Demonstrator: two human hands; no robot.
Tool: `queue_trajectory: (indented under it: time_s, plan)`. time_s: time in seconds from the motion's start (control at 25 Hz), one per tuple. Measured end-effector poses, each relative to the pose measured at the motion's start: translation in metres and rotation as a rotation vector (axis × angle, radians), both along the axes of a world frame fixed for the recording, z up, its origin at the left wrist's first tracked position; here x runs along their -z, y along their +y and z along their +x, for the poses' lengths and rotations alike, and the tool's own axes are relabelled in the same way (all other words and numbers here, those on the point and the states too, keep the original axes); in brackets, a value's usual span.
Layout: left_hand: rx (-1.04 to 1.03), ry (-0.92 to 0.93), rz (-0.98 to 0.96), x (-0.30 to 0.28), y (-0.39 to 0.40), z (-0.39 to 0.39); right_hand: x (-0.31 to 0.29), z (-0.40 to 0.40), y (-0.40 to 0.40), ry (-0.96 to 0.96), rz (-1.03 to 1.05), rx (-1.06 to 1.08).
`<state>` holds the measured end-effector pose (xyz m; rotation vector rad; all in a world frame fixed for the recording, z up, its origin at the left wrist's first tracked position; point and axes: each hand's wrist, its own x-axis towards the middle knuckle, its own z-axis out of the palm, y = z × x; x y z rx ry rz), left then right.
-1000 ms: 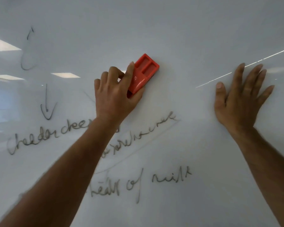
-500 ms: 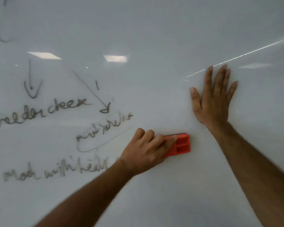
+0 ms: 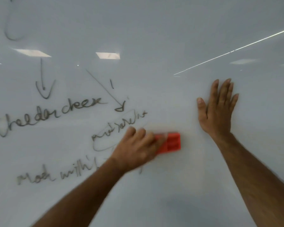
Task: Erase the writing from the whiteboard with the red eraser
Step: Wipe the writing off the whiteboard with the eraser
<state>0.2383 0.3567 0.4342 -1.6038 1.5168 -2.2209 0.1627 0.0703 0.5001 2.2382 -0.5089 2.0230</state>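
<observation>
The whiteboard fills the whole view. My left hand grips the red eraser and presses it flat against the board, just right of the remaining black writing; hand and eraser are motion-blurred. My right hand lies flat on the board with fingers spread, up and to the right of the eraser, holding nothing. Black handwriting reading "cheddar cheese" stays at the left, with a circled word below it and a further line partly hidden by my left forearm.
Two drawn arrows and a curved line mark the upper left of the board. Ceiling-light reflections glare on the glossy surface. The board right of the eraser carries no writing.
My left hand swept the eraser down from the upper middle to beside the lower writing; the words at the lower right are wiped away. The view shifted, and the right hand stayed flat on the board.
</observation>
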Motion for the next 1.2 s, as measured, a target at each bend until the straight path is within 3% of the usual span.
queue_trajectory:
  time_s: [0.2, 0.32, 0.76, 1.04, 1.2]
  plan:
    - [-0.162, 0.068, -0.401, -0.123, 0.037, 0.014, 0.001, 0.001, -0.001, -0.028, -0.029, 0.0]
    - [-0.193, 0.164, -0.561, -0.129, 0.033, 0.015, 0.002, 0.003, -0.004, -0.03, -0.029, 0.006]
    - [-0.032, 0.017, -0.006, 0.048, 0.021, 0.013, 0.013, 0.01, 0.016, -0.069, 0.064, -0.04]
    - [-0.034, -0.032, 0.209, 0.073, 0.065, 0.032, 0.038, 0.026, 0.066, -0.071, 0.088, -0.022]
    - [-0.019, -0.043, 0.187, 0.054, 0.086, 0.038, 0.052, 0.038, 0.098, -0.04, 0.034, -0.038]
